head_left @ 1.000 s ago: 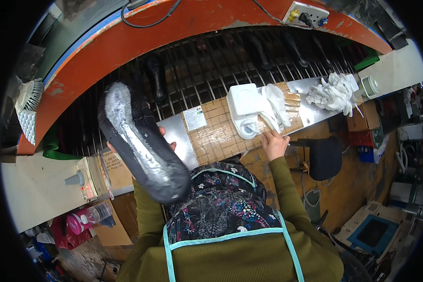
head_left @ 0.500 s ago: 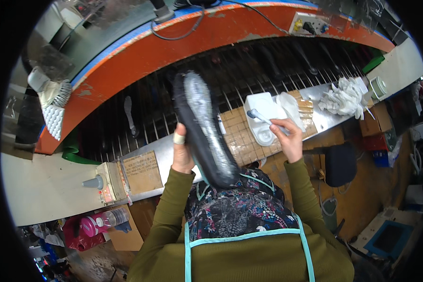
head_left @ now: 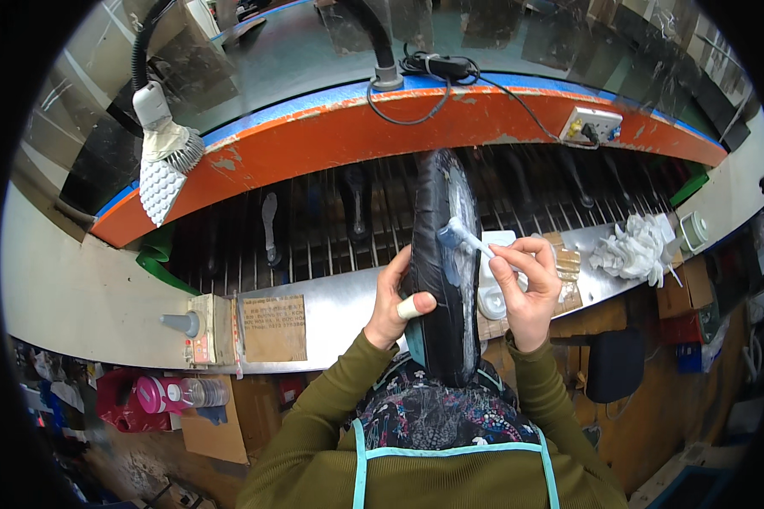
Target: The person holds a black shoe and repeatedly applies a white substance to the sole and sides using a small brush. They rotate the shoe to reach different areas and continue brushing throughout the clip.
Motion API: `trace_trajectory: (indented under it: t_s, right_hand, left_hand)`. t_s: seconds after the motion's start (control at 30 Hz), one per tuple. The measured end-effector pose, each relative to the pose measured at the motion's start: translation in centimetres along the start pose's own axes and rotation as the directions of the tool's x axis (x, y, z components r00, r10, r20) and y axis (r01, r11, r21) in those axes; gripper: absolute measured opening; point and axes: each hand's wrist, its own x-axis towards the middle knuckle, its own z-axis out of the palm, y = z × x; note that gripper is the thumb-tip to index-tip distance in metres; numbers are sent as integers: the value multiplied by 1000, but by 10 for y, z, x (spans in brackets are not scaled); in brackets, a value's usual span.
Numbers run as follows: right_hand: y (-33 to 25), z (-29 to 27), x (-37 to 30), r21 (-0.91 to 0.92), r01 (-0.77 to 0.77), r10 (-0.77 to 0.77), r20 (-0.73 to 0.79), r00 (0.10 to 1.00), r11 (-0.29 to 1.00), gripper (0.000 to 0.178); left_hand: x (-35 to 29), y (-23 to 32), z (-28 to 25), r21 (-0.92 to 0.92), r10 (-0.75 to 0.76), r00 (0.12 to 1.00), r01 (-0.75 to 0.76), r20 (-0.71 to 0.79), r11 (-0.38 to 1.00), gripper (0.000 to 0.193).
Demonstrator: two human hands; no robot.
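Observation:
My left hand [head_left: 389, 310], its thumb wrapped in white tape, grips a black shoe upper [head_left: 429, 254] by the side. The upper stands lengthwise in front of me, turned on edge, with a wet-looking whitish coating along its underside. My right hand [head_left: 528, 284] pinches a small brush [head_left: 471, 238] with a pale handle. The bluish-smeared brush head touches the upper near the edge of the coated underside. Behind the right hand a white plastic tray [head_left: 491, 304] is partly hidden.
A metal rod conveyor [head_left: 314, 265] carrying a few soles [head_left: 270, 222] runs under an orange panel [head_left: 306, 140]. On the metal ledge lie cardboard [head_left: 273, 329] and crumpled white cloth or paper [head_left: 630, 251]. A lamp [head_left: 163, 165] hangs at left; a dark chair [head_left: 614, 365] stands right.
The shoe upper has moved right and been turned onto its edge. The brush has come from over the white tray to the upper. My view has shifted, showing more of the area above the panel.

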Motion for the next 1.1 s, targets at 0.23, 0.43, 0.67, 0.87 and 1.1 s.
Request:
trace_trajectory:
  t_s: [0.23,0.43,0.67,0.87,1.1]
  right_hand:
    - [-1,5,35,-23,43,-44,-36,998,999,16]
    - [10,9,59,-149,97,-111,-83,990,984,16]
    - [12,3,59,-40,123,-121,61,991,992,15]
    - [21,0,70,-23,192,-190,80,979,981,16]
    - [28,-3,61,-37,211,-201,183,962,977,18]
  left_hand:
    - [-2,5,-4,85,46,999,-47,14,995,109]
    - [-3,6,-8,75,44,999,-45,21,996,109]
    - [-2,8,-9,-25,81,995,-80,50,997,93]
    - [2,12,-11,-6,46,998,-45,47,999,91]
    - [2,12,-9,58,-19,1000,19,-9,998,101]
